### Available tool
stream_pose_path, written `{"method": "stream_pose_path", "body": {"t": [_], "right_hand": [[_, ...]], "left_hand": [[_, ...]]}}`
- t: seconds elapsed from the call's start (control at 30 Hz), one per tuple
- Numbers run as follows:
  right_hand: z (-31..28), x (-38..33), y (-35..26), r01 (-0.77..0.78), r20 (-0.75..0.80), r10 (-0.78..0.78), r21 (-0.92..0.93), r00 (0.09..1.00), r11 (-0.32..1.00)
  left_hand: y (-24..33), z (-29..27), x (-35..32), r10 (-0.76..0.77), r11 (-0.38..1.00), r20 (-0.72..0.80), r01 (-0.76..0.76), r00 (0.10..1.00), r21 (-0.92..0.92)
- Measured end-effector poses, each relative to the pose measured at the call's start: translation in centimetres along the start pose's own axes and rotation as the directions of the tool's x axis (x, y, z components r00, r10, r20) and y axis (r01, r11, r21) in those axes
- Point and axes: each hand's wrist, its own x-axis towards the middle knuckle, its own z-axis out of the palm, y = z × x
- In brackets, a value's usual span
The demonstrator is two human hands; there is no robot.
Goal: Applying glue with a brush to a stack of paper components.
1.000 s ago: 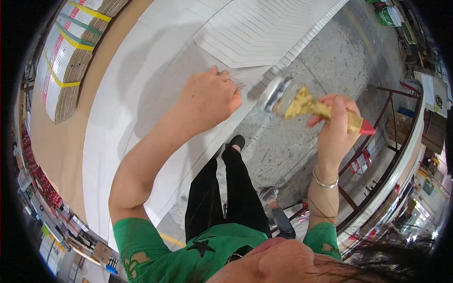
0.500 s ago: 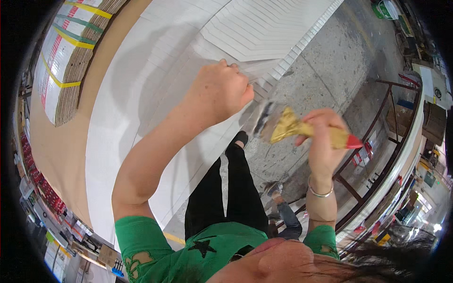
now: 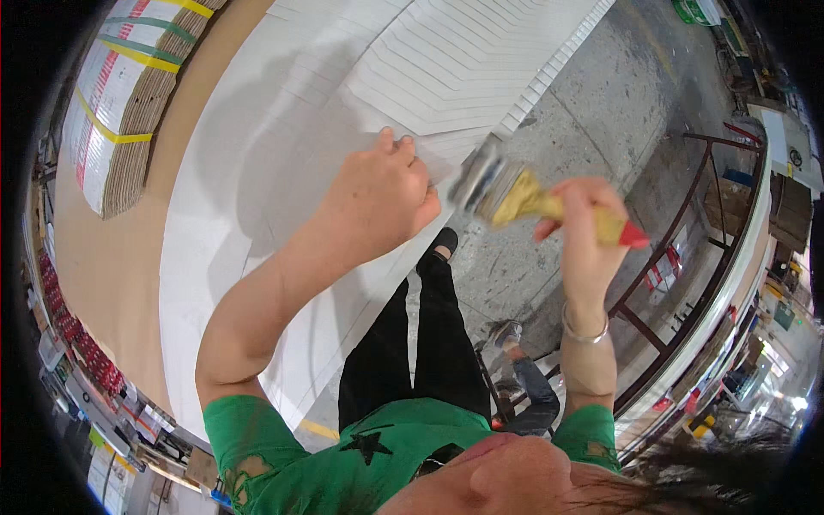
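A wide paintbrush (image 3: pixel 554 204) with a yellow handle and red end is gripped by my right hand (image 3: pixel 588 219). Its blurred bristle end is at the fanned edge of the white sheets (image 3: pixel 455 73), which lie in overlapping, staggered layers on the table. My left hand (image 3: pixel 378 202) is closed in a fist low over the sheets, beside that same edge and just left of the brush. What its fingers hold, if anything, is hidden beneath the hand.
Strapped bundles of flat cardboard (image 3: pixel 124 112) sit at the far left on the brown table surface (image 3: pixel 103 283). A rusty metal frame (image 3: pixel 699 206) stands on the concrete floor (image 3: pixel 592 129) to the right. Another person's leg (image 3: pixel 536 390) shows below, near my right forearm.
The brush's bristle end has swung up a little toward the fanned edge. My left hand has shifted slightly left and down in the picture, still closed.
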Motion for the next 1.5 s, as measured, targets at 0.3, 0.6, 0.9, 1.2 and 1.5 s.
{"method": "stream_pose_path", "body": {"t": [0.3,0.6,0.9,1.2,1.5], "right_hand": [[1.1,-3.3,-0.2,-0.005,0.073,0.007,-0.034,0.997,0.999],[1.2,-3.8,0.0,-0.007,0.061,0.011,-0.066,0.998,0.998],[-2.0,-8.8,-1.1,0.091,0.061,-0.098,0.112,0.993,0.99],[1.9,-8.4,0.8,-0.031,0.042,0.026,0.115,0.999,0.993],[1.9,-11.3,0.7,0.065,0.157,-0.057,-0.047,0.986,0.997]], "left_hand": [[-1.0,0.7,0.0,0.06,0.993,-0.052,-0.065,0.997,-0.095],[-0.5,0.6,0.0,0.027,1.0,-0.013,-0.027,1.0,0.0],[2.6,1.7,-7.9,-0.107,0.888,-0.195,0.182,0.975,0.422],[1.0,-0.9,-7.9,-0.095,0.995,0.067,0.097,0.993,-0.024],[0.7,-0.4,-8.0,-0.015,0.998,-0.058,0.011,0.998,-0.06]]}}
